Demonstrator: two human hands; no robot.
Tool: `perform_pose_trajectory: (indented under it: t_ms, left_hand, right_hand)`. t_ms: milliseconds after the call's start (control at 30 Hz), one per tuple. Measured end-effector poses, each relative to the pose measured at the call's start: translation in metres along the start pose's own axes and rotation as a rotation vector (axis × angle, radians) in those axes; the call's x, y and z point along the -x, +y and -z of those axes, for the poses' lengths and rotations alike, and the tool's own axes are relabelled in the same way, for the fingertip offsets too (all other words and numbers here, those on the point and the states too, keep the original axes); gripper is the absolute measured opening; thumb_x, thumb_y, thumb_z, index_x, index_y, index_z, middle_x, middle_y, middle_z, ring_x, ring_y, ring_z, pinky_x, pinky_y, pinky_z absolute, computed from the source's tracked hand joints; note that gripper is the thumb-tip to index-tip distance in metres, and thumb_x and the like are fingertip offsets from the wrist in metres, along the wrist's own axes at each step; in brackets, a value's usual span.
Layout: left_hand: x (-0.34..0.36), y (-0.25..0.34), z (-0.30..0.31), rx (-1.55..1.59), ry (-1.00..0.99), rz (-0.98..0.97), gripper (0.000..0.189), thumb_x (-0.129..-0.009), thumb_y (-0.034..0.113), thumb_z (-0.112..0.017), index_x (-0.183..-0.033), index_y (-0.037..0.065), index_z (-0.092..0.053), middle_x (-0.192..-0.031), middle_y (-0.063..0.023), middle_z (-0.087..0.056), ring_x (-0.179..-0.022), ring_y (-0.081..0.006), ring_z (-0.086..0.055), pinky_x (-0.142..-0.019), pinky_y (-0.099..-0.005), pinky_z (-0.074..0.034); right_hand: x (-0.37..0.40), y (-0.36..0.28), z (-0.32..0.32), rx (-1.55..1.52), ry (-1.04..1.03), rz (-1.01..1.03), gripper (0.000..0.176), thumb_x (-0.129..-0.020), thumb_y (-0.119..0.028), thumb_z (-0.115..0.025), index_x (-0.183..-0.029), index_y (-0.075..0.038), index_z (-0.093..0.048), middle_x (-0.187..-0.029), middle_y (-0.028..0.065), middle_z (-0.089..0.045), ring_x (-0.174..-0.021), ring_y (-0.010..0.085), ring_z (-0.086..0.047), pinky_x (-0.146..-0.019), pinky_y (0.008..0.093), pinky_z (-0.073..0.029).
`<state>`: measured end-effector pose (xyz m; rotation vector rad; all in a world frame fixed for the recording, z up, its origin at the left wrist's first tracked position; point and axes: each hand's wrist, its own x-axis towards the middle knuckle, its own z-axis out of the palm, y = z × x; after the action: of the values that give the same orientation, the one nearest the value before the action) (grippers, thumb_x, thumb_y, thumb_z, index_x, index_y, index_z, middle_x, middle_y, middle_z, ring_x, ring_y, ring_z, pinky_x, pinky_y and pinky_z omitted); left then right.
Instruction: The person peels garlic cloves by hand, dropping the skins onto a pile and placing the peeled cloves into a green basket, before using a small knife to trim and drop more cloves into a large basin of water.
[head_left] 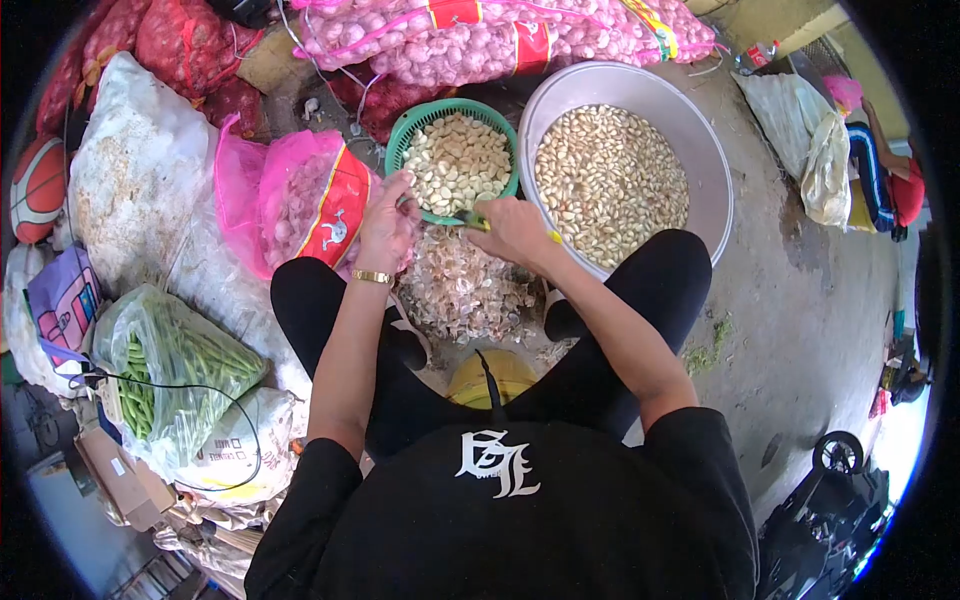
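Observation:
Over the near edge of the green basket (397, 135), my left hand (392, 215) has its fingers bent together; what they pinch is too small to name. My right hand (508, 228) is wrapped round a small knife (474, 220) with a yellow-green handle, its blade pointing left toward my left hand. Peeled garlic cloves (457, 160) lie in the basket. Right of it stands a large grey tub (712, 150) with many unpeeled-looking cloves (610, 180) in it. Below my hands, a heap of garlic skins (465, 290) covers the floor between my feet.
Pink net sacks of garlic (440, 50) lie along the back, and another pink sack (300, 195) stands at left. Further left are a white sack (135, 160), a basketball (38, 190) and a bag of green pods (180, 365). Another person (890, 170) is at far right.

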<state>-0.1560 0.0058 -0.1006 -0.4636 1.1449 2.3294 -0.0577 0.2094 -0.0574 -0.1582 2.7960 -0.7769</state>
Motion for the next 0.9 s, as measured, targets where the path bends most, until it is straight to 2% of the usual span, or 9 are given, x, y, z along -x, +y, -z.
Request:
perform_pose_trajectory:
  t_ms: [133, 233, 300, 333, 367, 400, 467, 667, 900]
  left_hand:
    - [0.024, -0.022, -0.010, -0.309, 0.040, -0.193, 0.022, -0.084, 0.012, -0.071, -0.102, 0.007, -0.061, -0.080, 0.0006, -0.057, -0.068, -0.0129, -0.056, -0.063, -0.0271, -0.049]
    - [0.039, -0.046, 0.014, -1.386, -0.163, -0.561, 0.030, -0.079, 0.018, -0.069, -0.103, 0.004, -0.059, -0.082, -0.0087, -0.060, -0.082, -0.0284, -0.059, -0.078, -0.0386, -0.047]
    - [0.072, -0.074, 0.015, -1.873, -0.440, 0.031, 0.023, -0.076, 0.019, -0.061, -0.093, 0.005, -0.067, -0.090, -0.0217, -0.066, -0.087, -0.0367, -0.065, -0.076, -0.0468, -0.049]
    - [0.082, -0.108, 0.033, -2.084, -0.876, 0.102, 0.029, -0.079, 0.028, -0.060, -0.092, 0.004, -0.068, -0.089, -0.0204, -0.067, -0.086, -0.0361, -0.064, -0.074, -0.0454, -0.050]
    - [0.098, -0.156, 0.064, -2.084, -0.843, 0.283, 0.030, -0.083, 0.027, -0.056, -0.097, 0.004, -0.068, -0.091, -0.0199, -0.068, -0.087, -0.0379, -0.064, -0.075, -0.0465, -0.051]
    - [0.122, -0.156, 0.029, -2.215, -1.215, 0.654, 0.031, -0.086, 0.025, -0.052, -0.105, 0.003, -0.064, -0.103, -0.0206, -0.066, -0.096, -0.0387, -0.063, -0.081, -0.0467, -0.050]
    - [0.139, -0.231, 0.101, -1.903, -0.974, 0.420, 0.038, -0.079, 0.027, -0.057, -0.104, 0.000, -0.066, -0.110, -0.0233, -0.065, -0.100, -0.0383, -0.064, -0.083, -0.0474, -0.050]
    - [0.131, -0.149, 0.022, -1.678, -0.811, 0.996, 0.064, -0.088, 0.058, -0.054, -0.125, 0.006, -0.060, -0.121, -0.0225, -0.061, -0.108, -0.0313, -0.060, -0.095, -0.0341, -0.044]
    - [0.110, -0.160, 0.087, -1.698, -0.774, 0.939, 0.084, -0.072, 0.080, -0.056, -0.101, 0.003, -0.071, -0.097, -0.0165, -0.068, -0.089, -0.0254, -0.063, -0.080, -0.0365, -0.048]
  right_hand:
    - [0.004, 0.009, -0.038, -0.003, 0.136, -0.172, 0.033, -0.077, -0.035, -0.067, -0.093, -0.006, -0.068, -0.088, 0.0183, -0.068, -0.086, 0.0339, -0.067, -0.075, 0.0453, -0.054]
    - [0.017, 0.018, -0.063, -0.096, -0.031, -0.295, 0.043, -0.079, -0.033, -0.061, -0.108, 0.000, -0.060, -0.101, 0.0269, -0.064, -0.100, 0.0379, -0.063, -0.086, 0.0479, -0.050]
    - [0.033, 0.021, -0.070, -0.249, -0.010, -0.362, 0.044, -0.080, -0.032, -0.060, -0.107, 0.002, -0.059, -0.101, 0.0280, -0.063, -0.100, 0.0400, -0.062, -0.086, 0.0477, -0.049]
    - [0.040, 0.027, -0.072, -0.404, 0.010, -0.420, 0.044, -0.081, -0.032, -0.059, -0.107, 0.004, -0.058, -0.101, 0.0291, -0.063, -0.100, 0.0422, -0.061, -0.087, 0.0476, -0.048]
    - [0.042, 0.036, -0.082, -0.404, 0.012, -0.431, 0.044, -0.081, -0.032, -0.059, -0.107, 0.004, -0.058, -0.101, 0.0291, -0.063, -0.100, 0.0422, -0.061, -0.087, 0.0476, -0.048]
    - [0.044, 0.047, -0.100, -0.462, -0.010, -0.499, 0.047, -0.080, -0.031, -0.058, -0.112, 0.005, -0.056, -0.107, 0.0305, -0.061, -0.105, 0.0430, -0.059, -0.092, 0.0463, -0.046]
    - [0.042, 0.074, -0.118, -0.512, -0.023, -0.580, 0.051, -0.080, -0.030, -0.057, -0.116, 0.006, -0.055, -0.113, 0.0318, -0.059, -0.109, 0.0438, -0.056, -0.097, 0.0450, -0.045]
    - [0.029, 0.061, -0.070, -0.681, 0.001, -0.537, 0.053, -0.084, -0.029, -0.055, -0.122, 0.007, -0.050, -0.116, 0.0323, -0.057, -0.112, 0.0440, -0.054, -0.099, 0.0461, -0.041]
    - [0.052, 0.074, -0.068, -0.659, 0.077, -0.646, 0.046, -0.083, -0.027, -0.055, -0.112, 0.009, -0.053, -0.107, 0.0348, -0.059, -0.105, 0.0471, -0.056, -0.095, 0.0484, -0.044]
